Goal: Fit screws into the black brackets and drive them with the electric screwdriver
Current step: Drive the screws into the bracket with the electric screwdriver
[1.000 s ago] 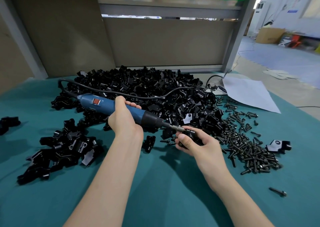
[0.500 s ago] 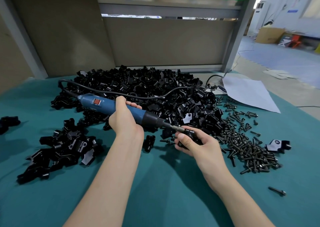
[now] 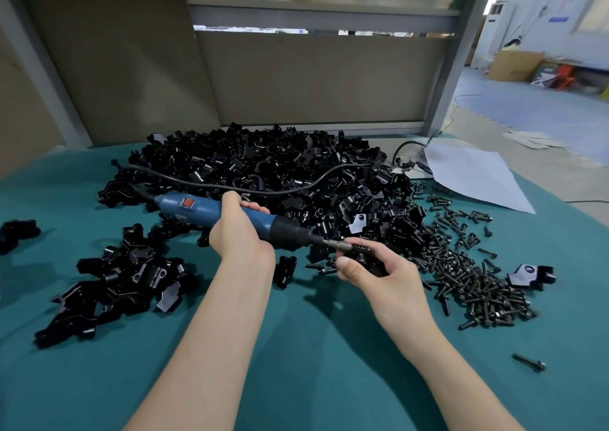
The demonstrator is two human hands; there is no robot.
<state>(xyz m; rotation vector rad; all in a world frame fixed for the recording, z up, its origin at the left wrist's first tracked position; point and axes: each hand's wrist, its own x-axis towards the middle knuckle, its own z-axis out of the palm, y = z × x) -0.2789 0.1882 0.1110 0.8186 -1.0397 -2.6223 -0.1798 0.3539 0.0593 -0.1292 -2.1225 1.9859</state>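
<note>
Two hands work over a teal cloth table (image 3: pixel 313 358). The widest open stretch lies on the near side of the fingers, around both forearms. Beyond the fingertips a big heap of brackets (image 3: pixel 263 167) runs back to the tan partition (image 3: pixel 313 78), which closes the far edge. Outward of the right hand's (image 3: pixel 379 274) fingers spreads a scatter of screws (image 3: pixel 478 282), with a lone screw (image 3: pixel 529 362) nearer the table's edge. Outward of the left hand's (image 3: pixel 237 233) knuckles sits a smaller clump of brackets (image 3: pixel 122 279). The brackets are glossy, angular and black; the cloth is matte. The left hand wraps its fingers round the electric screwdriver (image 3: pixel 197 207) at its blue barrel, and the right hand pinches a black bracket (image 3: pixel 366 256) between thumb and curled fingers. The screwdriver's long axis lies nearly level, its metal bit pointing rightward into that bracket, its cable (image 3: pixel 230 189) trailing from the opposite end over the heap.
</note>
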